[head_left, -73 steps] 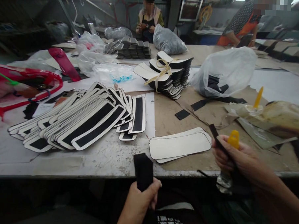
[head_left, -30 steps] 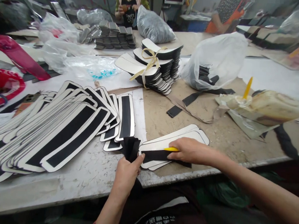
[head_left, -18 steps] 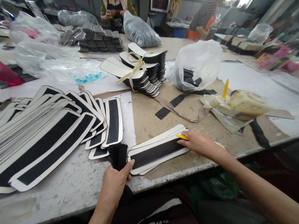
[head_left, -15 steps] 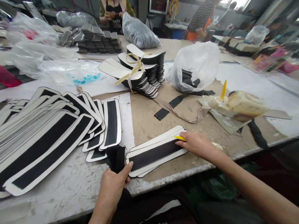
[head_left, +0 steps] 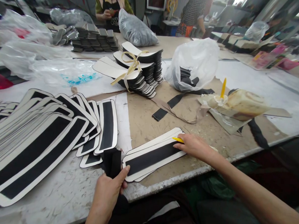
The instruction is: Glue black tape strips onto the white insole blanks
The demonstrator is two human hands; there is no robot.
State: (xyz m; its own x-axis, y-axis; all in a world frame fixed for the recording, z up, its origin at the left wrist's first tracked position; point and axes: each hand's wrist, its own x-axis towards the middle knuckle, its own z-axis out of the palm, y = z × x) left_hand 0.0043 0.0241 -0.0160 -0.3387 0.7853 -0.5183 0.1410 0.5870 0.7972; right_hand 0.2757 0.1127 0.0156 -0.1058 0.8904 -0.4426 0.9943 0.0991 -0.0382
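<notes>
A few white panels [head_left: 146, 173] lie stacked and slightly fanned at the table's front edge, the top one carrying a wide black strip [head_left: 149, 160]. My left hand [head_left: 110, 192] is closed at their left end, thumb on the top panel and fingers curled below the edge. Loose black fabric [head_left: 112, 161] bunches beside that hand and hangs down behind it. At the far right end, my right hand [head_left: 194, 147] grips a yellow plastic stick [head_left: 178, 139], its fingers resting on the top panel. The stick's other end is hidden in the hand.
Many black-and-white panels [head_left: 39, 146] spread across the left. Behind stand tied panel bundles [head_left: 133, 71] and a clear bag [head_left: 196, 64] of black pieces. A second yellow stick [head_left: 223, 88] stands upright in whitish paste on a stained wrapper [head_left: 249, 103]. Two people are at the back.
The view has shifted slightly, so most things sit a little further left. Both hands keep their places at the two ends of the panels.
</notes>
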